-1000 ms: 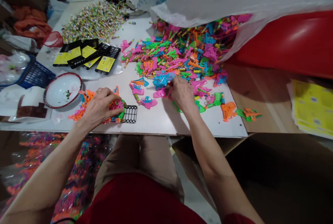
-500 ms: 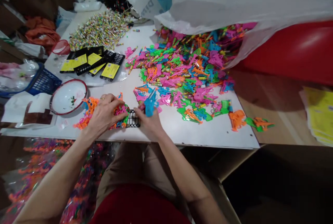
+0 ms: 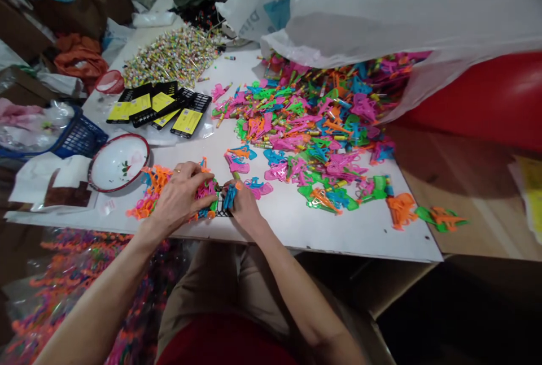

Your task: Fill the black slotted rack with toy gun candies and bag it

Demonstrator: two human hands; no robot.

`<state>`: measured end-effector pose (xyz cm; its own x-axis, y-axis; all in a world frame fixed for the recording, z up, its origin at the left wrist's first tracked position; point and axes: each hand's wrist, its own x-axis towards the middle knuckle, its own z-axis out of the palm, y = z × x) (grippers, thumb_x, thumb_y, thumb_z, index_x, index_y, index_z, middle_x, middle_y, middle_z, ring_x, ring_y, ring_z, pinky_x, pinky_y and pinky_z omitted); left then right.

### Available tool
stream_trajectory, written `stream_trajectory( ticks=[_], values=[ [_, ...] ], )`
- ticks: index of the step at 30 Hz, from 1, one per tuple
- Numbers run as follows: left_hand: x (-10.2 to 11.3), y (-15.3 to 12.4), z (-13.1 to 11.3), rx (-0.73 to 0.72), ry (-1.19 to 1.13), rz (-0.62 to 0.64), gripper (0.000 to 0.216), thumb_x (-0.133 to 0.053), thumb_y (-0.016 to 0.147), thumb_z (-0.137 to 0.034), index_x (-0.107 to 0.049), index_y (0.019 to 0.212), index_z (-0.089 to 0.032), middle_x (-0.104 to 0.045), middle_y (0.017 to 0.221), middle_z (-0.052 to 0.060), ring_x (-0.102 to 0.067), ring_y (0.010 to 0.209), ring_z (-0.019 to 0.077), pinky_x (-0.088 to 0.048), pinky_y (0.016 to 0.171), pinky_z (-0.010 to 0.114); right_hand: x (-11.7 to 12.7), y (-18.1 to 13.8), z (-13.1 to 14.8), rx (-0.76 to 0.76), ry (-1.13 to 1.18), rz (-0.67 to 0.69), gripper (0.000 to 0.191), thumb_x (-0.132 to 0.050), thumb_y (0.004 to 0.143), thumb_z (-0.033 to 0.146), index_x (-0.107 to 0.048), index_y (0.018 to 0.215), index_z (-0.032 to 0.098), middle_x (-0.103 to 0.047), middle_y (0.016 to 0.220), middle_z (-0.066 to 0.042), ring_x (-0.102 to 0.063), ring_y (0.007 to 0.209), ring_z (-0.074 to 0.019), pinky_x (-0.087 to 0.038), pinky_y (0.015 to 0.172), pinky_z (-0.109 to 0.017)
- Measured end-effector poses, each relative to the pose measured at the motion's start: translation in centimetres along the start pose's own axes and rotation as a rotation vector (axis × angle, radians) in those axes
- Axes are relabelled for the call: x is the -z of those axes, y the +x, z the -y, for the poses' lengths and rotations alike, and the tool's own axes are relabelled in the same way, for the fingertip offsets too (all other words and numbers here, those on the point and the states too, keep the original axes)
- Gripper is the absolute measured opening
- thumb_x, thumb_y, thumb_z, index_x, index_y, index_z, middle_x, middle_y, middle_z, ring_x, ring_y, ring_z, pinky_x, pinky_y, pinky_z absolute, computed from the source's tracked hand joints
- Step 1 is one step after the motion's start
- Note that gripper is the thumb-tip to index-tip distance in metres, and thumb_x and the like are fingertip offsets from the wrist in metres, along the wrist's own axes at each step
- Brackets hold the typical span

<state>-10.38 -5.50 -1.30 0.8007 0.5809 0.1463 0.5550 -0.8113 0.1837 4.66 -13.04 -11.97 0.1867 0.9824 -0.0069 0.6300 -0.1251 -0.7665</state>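
My left hand (image 3: 178, 198) lies curved over a row of small orange, pink, blue and green plastic toys (image 3: 157, 184), fingers and thumb pressed around those at the right end. These toys stand close together in a black grid tray (image 3: 223, 205), whose bare right end shows between my hands. My right hand (image 3: 245, 207) pinches a blue plastic toy (image 3: 229, 196) upright over that bare end. The toy's lower edge is at the grid; whether it is seated in a slot I cannot tell. A few loose toys (image 3: 239, 159) lie just beyond my right hand.
A big pile of plastic toys (image 3: 305, 116) spreads from a white sack (image 3: 381, 9) on the right. Black trays with yellow labels (image 3: 186, 121), a red-rimmed white bowl (image 3: 121, 161) and a blue basket (image 3: 82, 133) stand left. Small candy-like tubes (image 3: 173, 54) are heaped behind.
My right hand has turned the blue toy upright and brought it left and down to the tray's bare end. My left hand stays on the row. The whole view has shifted slightly.
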Motion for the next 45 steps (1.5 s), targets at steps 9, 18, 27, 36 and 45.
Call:
stream_trajectory(
  ticks=[9,18,27,36,45],
  values=[
    [0.2,-0.2,0.0,-0.027,-0.026,-0.022,0.037,-0.059,0.087,-0.047,-0.064,0.113,-0.021,-0.056,0.104,0.008,-0.053,0.100,0.0244,-0.046,0.087,0.038,2.2,1.4,3.3,0.019,-0.358,0.246,0.025,-0.046,0.085,0.005,-0.052,0.108,0.013,-0.061,0.104,-0.014,-0.058,0.094,-0.0247,-0.044,0.075,-0.032],
    [1.2,3.7,1.6,-0.205,0.014,0.086,0.060,-0.047,0.087,-0.065,-0.057,0.124,-0.019,-0.065,0.113,0.011,-0.059,0.107,0.0247,-0.043,0.091,0.037,2.5,1.5,2.8,0.081,-0.343,0.249,0.032,-0.050,0.080,0.003,-0.053,0.110,0.010,-0.061,0.109,-0.016,-0.057,0.097,-0.0254,-0.044,0.079,-0.033],
    [-0.2,4.8,0.8,-0.025,0.178,0.308,0.052,-0.038,0.093,-0.060,-0.056,0.128,-0.026,-0.074,0.090,0.005,-0.069,0.083,0.0224,-0.044,0.069,0.028,2.3,0.4,0.8,0.121,-0.113,0.075,0.017,-0.043,0.095,0.017,-0.056,0.106,0.016,-0.063,0.101,-0.009,-0.060,0.093,-0.0203,-0.044,0.078,-0.029],
    [-0.1,3.3,1.9,0.151,0.129,0.236,0.050,-0.043,0.093,-0.055,-0.055,0.130,-0.023,-0.074,0.092,0.006,-0.070,0.083,0.0227,-0.047,0.071,0.030,3.9,4.3,2.1,-0.202,-0.476,0.104,0.030,-0.039,0.091,0.007,-0.054,0.116,0.010,-0.068,0.096,-0.020,-0.067,0.089,-0.0281,-0.046,0.073,-0.035],
    [-0.3,3.0,1.6,0.081,0.042,0.186,0.042,-0.041,0.096,-0.045,-0.057,0.130,-0.027,-0.065,0.127,0.005,-0.064,0.108,0.0238,-0.049,0.089,0.036,1.8,-3.0,0.7,-0.054,0.319,-0.154,0.028,-0.054,0.082,0.024,-0.056,0.110,0.018,-0.066,0.084,-0.002,-0.060,0.066,-0.0157,-0.047,0.064,-0.026]
  ],
)
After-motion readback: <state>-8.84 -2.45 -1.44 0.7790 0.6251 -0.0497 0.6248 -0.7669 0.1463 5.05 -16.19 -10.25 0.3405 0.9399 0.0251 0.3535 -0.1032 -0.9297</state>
